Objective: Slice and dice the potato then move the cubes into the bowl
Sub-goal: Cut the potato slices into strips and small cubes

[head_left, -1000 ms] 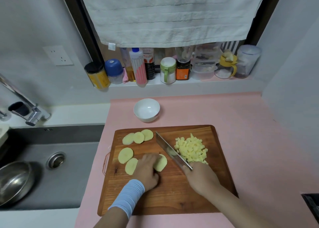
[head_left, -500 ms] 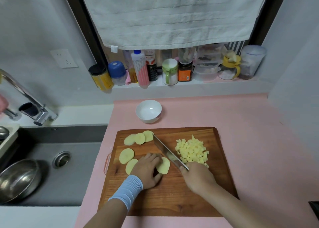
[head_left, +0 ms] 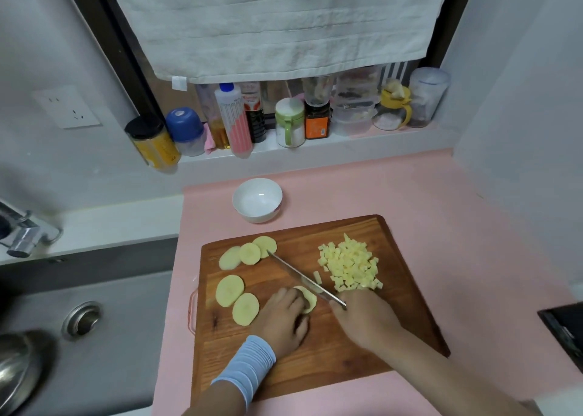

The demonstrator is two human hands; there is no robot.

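Mid-frame, a slice (head_left: 307,299) is pinned on the board (head_left: 315,368) by curled left hand (head_left: 284,319) fingers; knife (head_left: 303,278) is gripped by right hand (head_left: 366,319). Fingertips should be kept tucked back. Cubes (head_left: 350,262) piled right; bowl (head_left: 257,199) above.

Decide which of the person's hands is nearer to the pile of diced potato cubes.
Right. The right hand, gripping the knife, sits just below the pile of cubes; the left hand, pressing a potato slice, lies beyond the blade, further left.
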